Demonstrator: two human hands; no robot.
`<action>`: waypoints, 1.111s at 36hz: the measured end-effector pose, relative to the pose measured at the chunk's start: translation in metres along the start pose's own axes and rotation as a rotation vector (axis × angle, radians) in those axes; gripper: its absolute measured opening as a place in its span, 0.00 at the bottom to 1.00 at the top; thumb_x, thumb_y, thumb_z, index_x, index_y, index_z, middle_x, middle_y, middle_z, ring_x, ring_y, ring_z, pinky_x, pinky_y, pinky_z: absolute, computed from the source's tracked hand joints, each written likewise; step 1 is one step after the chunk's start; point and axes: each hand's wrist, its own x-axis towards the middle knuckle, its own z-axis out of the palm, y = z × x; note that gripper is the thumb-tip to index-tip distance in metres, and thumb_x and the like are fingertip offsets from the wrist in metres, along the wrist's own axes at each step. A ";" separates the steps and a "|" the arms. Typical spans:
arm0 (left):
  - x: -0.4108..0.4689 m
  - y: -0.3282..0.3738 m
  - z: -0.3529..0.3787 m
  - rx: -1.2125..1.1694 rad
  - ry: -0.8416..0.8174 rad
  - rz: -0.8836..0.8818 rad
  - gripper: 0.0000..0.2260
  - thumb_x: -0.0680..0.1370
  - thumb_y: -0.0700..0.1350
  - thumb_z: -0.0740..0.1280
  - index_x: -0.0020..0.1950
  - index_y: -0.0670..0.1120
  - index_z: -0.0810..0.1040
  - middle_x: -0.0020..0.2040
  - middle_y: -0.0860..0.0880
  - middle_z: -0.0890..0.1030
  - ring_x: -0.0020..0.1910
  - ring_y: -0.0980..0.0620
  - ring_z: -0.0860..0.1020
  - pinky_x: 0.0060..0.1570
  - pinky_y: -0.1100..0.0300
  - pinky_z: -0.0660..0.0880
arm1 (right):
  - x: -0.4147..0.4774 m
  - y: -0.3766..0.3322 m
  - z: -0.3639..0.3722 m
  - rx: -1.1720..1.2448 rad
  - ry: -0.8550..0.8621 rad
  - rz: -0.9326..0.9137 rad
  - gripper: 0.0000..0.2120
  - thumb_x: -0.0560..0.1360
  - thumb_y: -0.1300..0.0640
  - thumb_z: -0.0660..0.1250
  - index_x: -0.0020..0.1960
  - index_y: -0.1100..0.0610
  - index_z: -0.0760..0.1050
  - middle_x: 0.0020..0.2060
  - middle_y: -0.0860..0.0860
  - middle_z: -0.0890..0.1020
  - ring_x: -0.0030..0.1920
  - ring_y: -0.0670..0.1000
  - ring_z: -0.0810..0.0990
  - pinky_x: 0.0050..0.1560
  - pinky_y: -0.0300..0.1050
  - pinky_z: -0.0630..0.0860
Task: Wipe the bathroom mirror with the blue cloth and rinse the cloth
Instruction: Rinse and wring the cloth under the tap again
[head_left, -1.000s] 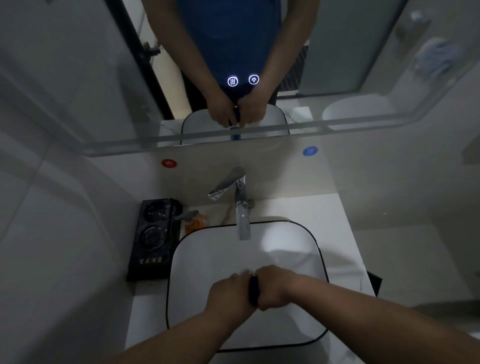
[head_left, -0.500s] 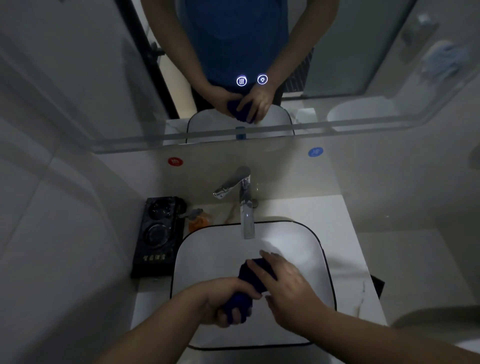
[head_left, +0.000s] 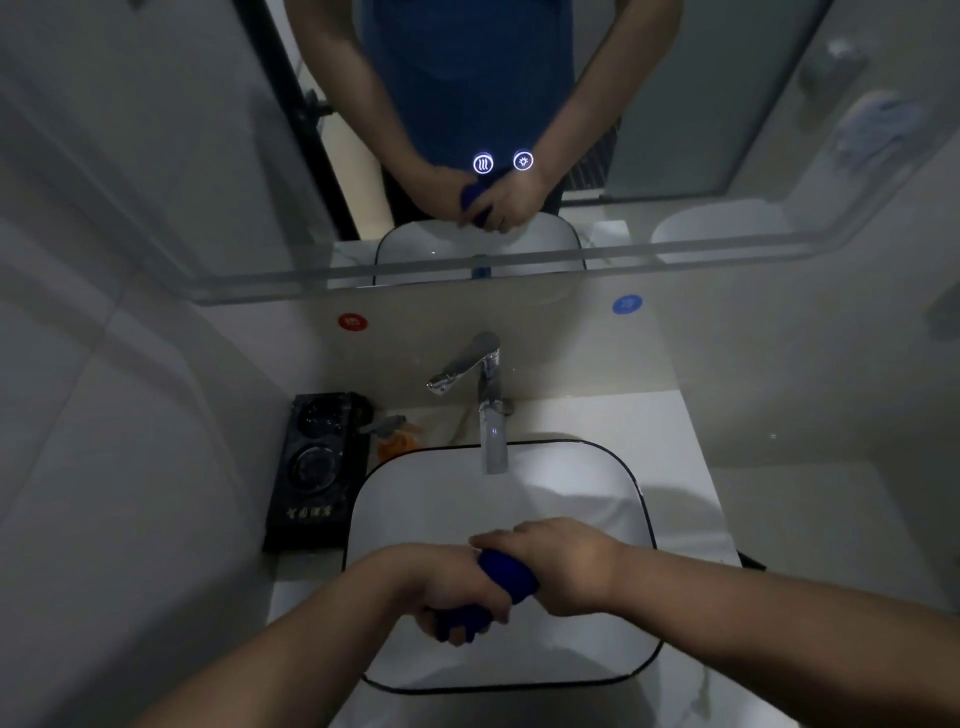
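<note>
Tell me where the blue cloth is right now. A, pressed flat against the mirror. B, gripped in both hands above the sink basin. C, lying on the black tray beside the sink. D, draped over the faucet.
B: the left hand and the right hand are both curled round the bunched blue cloth, held over the white sink basin.
</note>
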 end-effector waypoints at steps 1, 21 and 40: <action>0.002 0.001 0.002 -0.025 0.034 0.015 0.11 0.76 0.49 0.72 0.55 0.48 0.76 0.38 0.50 0.80 0.30 0.53 0.77 0.33 0.60 0.73 | 0.002 0.001 -0.001 -0.014 -0.010 0.026 0.41 0.77 0.57 0.71 0.82 0.39 0.55 0.66 0.52 0.80 0.64 0.59 0.81 0.63 0.54 0.79; 0.047 -0.014 0.046 0.522 0.811 0.144 0.20 0.76 0.51 0.67 0.67 0.51 0.69 0.55 0.49 0.84 0.52 0.46 0.84 0.48 0.54 0.79 | 0.019 -0.012 0.016 0.062 -0.165 0.360 0.06 0.76 0.57 0.66 0.53 0.51 0.75 0.47 0.50 0.79 0.53 0.56 0.84 0.52 0.49 0.82; 0.047 0.009 0.004 1.066 1.105 0.597 0.22 0.65 0.56 0.76 0.55 0.53 0.76 0.35 0.53 0.80 0.25 0.51 0.78 0.24 0.62 0.72 | -0.016 -0.012 0.037 1.511 0.107 0.652 0.17 0.64 0.64 0.71 0.52 0.61 0.73 0.30 0.55 0.73 0.26 0.52 0.71 0.30 0.44 0.66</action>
